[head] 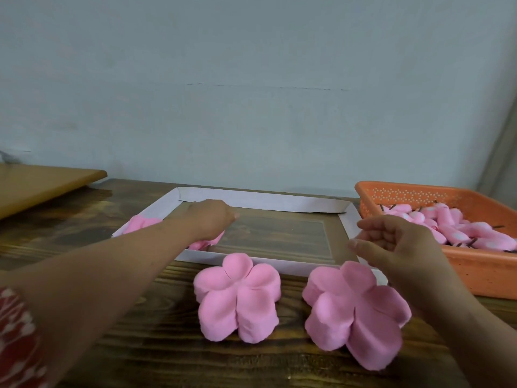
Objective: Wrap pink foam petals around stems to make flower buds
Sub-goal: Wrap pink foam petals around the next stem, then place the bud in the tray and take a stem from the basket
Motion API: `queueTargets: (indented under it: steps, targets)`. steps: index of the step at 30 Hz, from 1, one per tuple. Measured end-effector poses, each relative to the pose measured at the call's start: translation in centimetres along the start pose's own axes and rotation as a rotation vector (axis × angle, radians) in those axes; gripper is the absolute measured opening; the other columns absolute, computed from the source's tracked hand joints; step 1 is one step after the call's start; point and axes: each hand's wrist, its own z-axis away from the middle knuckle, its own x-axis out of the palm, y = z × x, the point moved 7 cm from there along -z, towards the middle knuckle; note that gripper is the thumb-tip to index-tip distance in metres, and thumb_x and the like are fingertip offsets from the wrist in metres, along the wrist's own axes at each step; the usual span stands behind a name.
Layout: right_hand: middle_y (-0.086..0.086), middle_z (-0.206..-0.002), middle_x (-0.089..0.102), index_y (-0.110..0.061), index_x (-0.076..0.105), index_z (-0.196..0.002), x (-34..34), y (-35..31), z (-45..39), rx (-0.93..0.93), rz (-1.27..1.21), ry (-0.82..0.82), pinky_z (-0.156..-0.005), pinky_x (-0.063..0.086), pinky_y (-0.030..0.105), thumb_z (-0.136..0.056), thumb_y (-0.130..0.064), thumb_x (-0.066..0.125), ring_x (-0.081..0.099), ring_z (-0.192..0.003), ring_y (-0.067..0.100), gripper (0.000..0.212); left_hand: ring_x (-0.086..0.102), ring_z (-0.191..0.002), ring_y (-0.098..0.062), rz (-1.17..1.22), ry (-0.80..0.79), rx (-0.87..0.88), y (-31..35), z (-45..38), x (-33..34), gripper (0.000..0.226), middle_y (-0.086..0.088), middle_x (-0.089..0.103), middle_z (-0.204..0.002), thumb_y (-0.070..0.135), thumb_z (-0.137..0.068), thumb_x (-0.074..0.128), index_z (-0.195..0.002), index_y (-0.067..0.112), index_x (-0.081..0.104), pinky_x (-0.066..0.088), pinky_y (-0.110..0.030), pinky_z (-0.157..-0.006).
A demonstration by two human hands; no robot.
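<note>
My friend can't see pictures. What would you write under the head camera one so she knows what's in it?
A person's left hand reaches into a shallow white tray toward pink foam there, while the right hand hovers with fingers loosely curled. Two stacks of pink foam petals sit on the wooden table; an orange basket holds finished buds.

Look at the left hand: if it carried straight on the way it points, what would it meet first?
Probably the far wall of the white cardboard tray, beyond the left hand; depth is unclear.
</note>
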Motion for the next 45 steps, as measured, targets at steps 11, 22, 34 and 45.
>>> queueTargets:
  steps: [11,22,34,45]
  targets:
    - [0.001,-0.081,0.069,-0.011,0.064,-0.102,0.0,0.2,0.0,0.021,0.064,-0.010,-0.064,0.051,0.018,-0.075,-0.009,0.075,0.066,-0.075,0.012,0.029,0.046,-0.088,-0.025,-0.207,-0.129,0.097,0.3,-0.3,1.8,0.041,-0.008,0.049,-0.088,0.035,-0.103,0.029,-0.071,0.016,0.047,0.040,-0.035,-0.085]
    - [0.006,-0.084,0.069,-0.009,0.063,-0.101,0.0,0.1,-0.1,0.033,0.041,-0.023,-0.064,0.052,0.019,-0.076,-0.006,0.073,0.067,-0.080,0.019,0.027,0.059,-0.106,-0.031,-0.199,-0.153,-0.018,-1.0,-0.3,2.1,0.042,-0.016,0.062,-0.114,0.032,-0.104,0.032,-0.117,0.005,0.061,0.041,-0.025,-0.065]
    - [0.009,-0.083,0.069,-0.009,0.064,-0.096,0.3,0.3,0.0,0.040,0.002,-0.029,-0.068,0.052,0.024,-0.076,-0.004,0.073,0.067,-0.080,0.024,0.023,0.049,-0.109,-0.027,-0.358,-0.230,-0.029,-1.4,0.5,2.2,0.052,-0.010,0.058,-0.116,0.045,-0.102,0.023,-0.097,0.015,0.065,0.036,-0.037,-0.087]
    - [0.009,-0.084,0.070,-0.012,0.065,-0.093,0.2,0.2,0.1,0.045,0.014,-0.027,-0.076,0.055,0.033,-0.075,-0.005,0.073,0.067,-0.080,0.023,0.021,0.048,-0.120,-0.028,-0.405,-0.318,-0.090,-1.7,1.0,2.2,0.054,-0.013,0.051,-0.134,0.043,-0.103,0.020,-0.113,0.018,0.066,0.037,-0.037,-0.097]
